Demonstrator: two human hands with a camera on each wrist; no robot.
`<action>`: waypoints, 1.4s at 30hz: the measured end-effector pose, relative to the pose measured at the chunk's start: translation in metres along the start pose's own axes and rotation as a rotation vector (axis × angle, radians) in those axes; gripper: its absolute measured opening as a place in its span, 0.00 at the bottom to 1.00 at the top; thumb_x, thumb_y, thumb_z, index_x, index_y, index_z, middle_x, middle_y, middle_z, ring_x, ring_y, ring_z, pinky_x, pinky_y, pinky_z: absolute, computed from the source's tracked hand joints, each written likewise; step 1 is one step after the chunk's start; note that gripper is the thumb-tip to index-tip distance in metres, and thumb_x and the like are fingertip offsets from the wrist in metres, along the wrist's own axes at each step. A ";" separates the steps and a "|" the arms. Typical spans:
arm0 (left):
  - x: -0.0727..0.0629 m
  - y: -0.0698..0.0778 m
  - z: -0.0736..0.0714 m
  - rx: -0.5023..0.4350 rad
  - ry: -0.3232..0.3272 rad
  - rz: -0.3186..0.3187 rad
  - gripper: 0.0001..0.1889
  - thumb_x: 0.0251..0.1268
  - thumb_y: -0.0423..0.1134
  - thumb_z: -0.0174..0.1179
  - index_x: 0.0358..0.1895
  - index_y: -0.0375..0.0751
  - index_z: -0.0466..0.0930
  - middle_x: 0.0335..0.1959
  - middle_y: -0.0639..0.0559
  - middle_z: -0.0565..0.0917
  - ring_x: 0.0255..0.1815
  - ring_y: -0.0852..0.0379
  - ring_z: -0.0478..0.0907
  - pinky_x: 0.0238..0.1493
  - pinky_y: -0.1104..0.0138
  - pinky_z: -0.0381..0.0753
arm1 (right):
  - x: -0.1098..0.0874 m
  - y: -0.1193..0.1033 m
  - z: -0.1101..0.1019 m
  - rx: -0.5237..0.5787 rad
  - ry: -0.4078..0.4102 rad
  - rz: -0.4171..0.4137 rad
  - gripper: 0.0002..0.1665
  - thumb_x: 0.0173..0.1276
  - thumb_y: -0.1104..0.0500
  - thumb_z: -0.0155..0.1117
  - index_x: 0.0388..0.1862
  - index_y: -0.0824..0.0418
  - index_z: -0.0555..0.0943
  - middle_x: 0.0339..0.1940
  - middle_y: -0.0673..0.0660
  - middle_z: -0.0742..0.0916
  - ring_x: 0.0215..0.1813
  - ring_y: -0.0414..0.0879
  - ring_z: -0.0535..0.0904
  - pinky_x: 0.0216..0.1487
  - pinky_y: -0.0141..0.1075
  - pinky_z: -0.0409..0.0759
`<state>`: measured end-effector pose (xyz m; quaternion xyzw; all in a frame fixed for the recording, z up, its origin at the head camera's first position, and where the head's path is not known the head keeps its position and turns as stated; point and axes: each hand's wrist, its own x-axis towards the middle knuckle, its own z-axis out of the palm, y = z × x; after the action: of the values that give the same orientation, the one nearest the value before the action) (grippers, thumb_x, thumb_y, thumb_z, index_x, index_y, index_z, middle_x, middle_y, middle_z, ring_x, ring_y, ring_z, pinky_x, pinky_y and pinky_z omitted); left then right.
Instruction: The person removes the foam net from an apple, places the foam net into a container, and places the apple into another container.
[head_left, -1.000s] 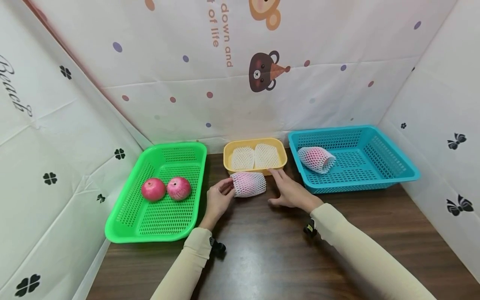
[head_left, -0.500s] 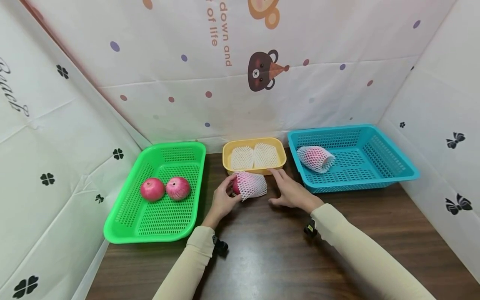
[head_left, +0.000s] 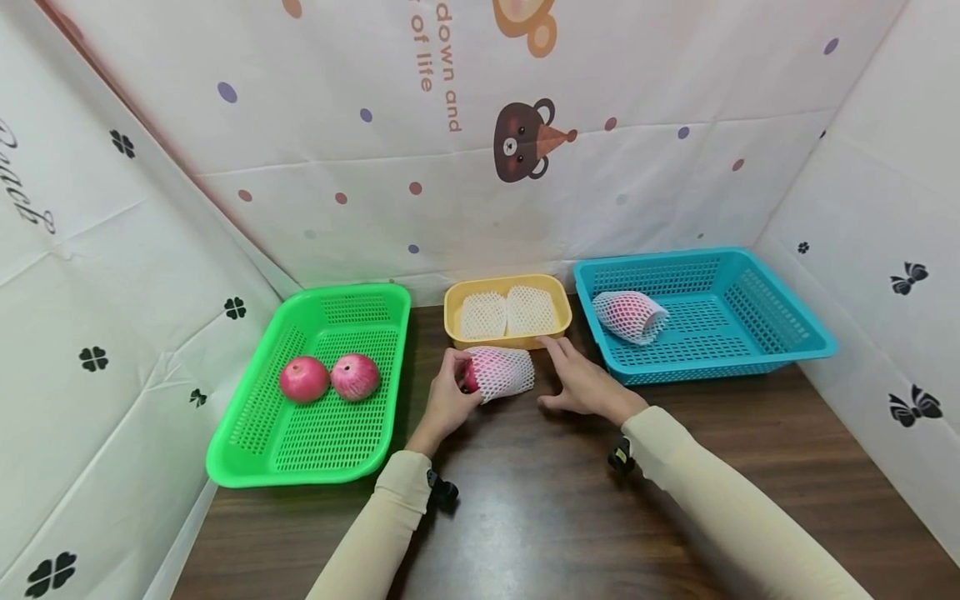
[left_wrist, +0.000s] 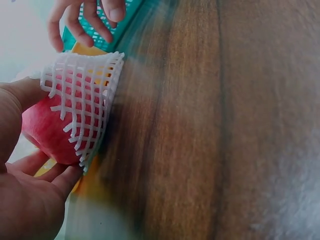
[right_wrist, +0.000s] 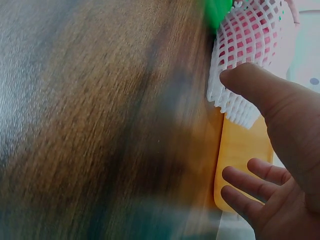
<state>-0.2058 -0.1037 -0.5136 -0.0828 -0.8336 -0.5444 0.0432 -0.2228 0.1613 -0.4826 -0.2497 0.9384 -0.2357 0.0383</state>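
Observation:
In front of the yellow basket, my left hand grips a red apple between thumb and fingers at its left end. A white foam net sleeve covers much of the apple, and the sleeve's narrower end points right. In the left wrist view the apple's near end shows bare, with the net's ragged edge across it. My right hand is just right of the sleeve, its fingers spread and holding nothing. Its thumb overlaps the net in the right wrist view.
Two foam nets lie in the yellow basket. Two bare apples are in the green basket at left. The blue basket at right holds a net-wrapped apple. A patterned cloth stands behind the table.
My left hand has shifted slightly right and now holds the apple's exposed red end, which the net hid before. The net's left edge has moved right. My right hand has stayed put.

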 end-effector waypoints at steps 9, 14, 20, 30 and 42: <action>-0.003 -0.001 -0.002 0.040 -0.039 0.034 0.38 0.47 0.22 0.75 0.61 0.44 0.65 0.67 0.39 0.77 0.69 0.44 0.74 0.67 0.52 0.75 | 0.004 0.001 0.004 -0.016 0.023 -0.067 0.62 0.57 0.51 0.82 0.81 0.59 0.54 0.75 0.64 0.66 0.73 0.59 0.69 0.65 0.54 0.77; -0.005 -0.002 -0.004 0.134 -0.065 0.083 0.43 0.46 0.26 0.77 0.68 0.45 0.66 0.65 0.41 0.78 0.65 0.44 0.76 0.66 0.51 0.75 | 0.006 -0.001 0.005 -0.040 0.017 -0.097 0.58 0.58 0.51 0.82 0.80 0.59 0.57 0.73 0.63 0.69 0.71 0.60 0.70 0.66 0.55 0.75; -0.006 -0.003 -0.006 0.179 -0.063 0.176 0.43 0.46 0.28 0.77 0.71 0.39 0.70 0.71 0.41 0.73 0.69 0.43 0.72 0.71 0.50 0.70 | 0.009 -0.002 0.007 -0.013 0.002 -0.150 0.55 0.60 0.53 0.81 0.79 0.58 0.60 0.72 0.59 0.71 0.72 0.56 0.69 0.71 0.53 0.71; -0.007 -0.005 -0.008 0.175 -0.067 0.186 0.43 0.46 0.29 0.77 0.70 0.37 0.70 0.70 0.41 0.74 0.67 0.42 0.74 0.70 0.49 0.71 | 0.011 -0.006 0.013 0.014 -0.019 -0.220 0.52 0.64 0.57 0.78 0.81 0.61 0.60 0.77 0.61 0.71 0.75 0.56 0.68 0.73 0.53 0.68; -0.010 -0.002 -0.007 0.161 -0.071 0.135 0.43 0.48 0.29 0.78 0.71 0.38 0.70 0.70 0.40 0.74 0.68 0.43 0.74 0.70 0.50 0.71 | 0.020 -0.008 0.022 0.004 -0.014 -0.259 0.47 0.67 0.58 0.75 0.80 0.64 0.63 0.75 0.61 0.73 0.74 0.57 0.70 0.72 0.53 0.70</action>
<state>-0.1962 -0.1117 -0.5146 -0.1544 -0.8681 -0.4683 0.0568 -0.2325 0.1363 -0.4972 -0.3701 0.8977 -0.2387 0.0144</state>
